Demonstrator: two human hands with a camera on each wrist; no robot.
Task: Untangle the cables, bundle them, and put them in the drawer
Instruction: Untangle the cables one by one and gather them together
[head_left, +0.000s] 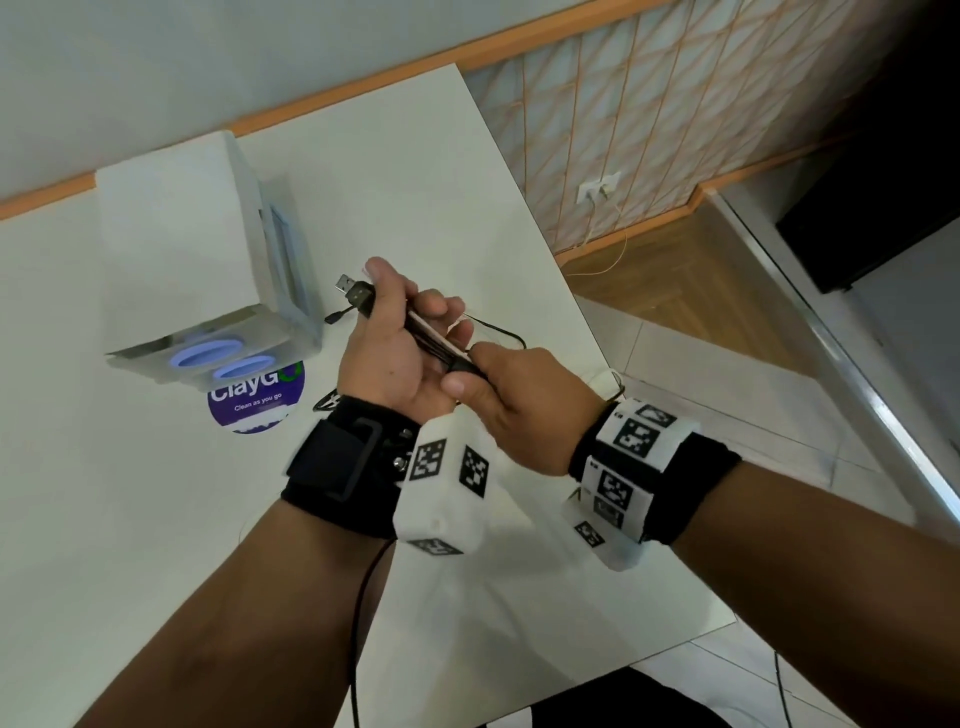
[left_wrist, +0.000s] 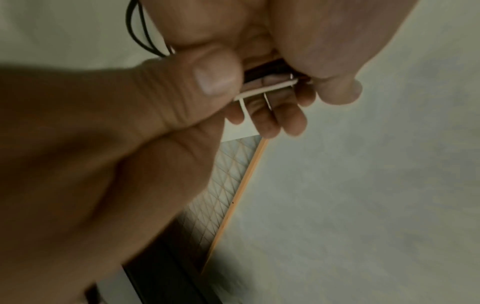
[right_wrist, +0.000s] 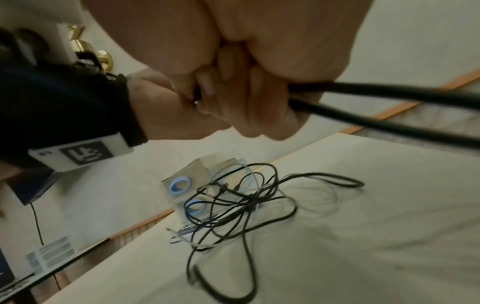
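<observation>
Cable bundle (head_left: 415, 325) mostly hidden inside both fists

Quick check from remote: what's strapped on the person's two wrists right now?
Bare forearms, no sleeves. Each wrist wears a black fabric band: the left band and right band each carry a white block printed with black square markers. A thin black cable hangs from the left band.

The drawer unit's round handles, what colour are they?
Light blue handles on the white drawer unit, clearest in the head view.
</observation>
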